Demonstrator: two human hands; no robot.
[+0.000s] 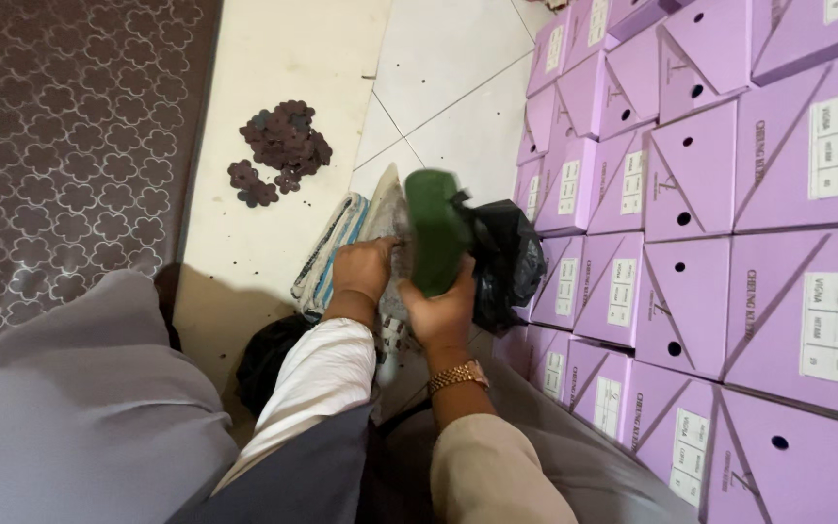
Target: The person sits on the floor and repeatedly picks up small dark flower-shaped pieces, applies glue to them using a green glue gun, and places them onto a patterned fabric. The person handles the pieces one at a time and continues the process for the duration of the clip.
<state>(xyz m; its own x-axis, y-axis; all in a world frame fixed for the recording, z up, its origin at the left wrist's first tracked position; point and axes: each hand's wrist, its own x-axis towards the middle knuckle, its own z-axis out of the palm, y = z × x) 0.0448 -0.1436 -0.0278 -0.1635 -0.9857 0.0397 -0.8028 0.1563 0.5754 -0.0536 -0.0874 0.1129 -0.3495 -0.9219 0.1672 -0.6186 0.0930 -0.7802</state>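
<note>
Hands: your right hand is closed around the base of the green shoe, keeping it upright; your left hand grips clear wrapping beside the shoe.
Shoe: held above the floor, touching the black bag.
Boxes: purple boxes stacked just right of the shoe.
Discs: dark discs heaped well left of the shoe.

I count one green shoe, one black bag, two piles of dark flower-shaped cutouts, and well over twenty purple boxes.
</note>
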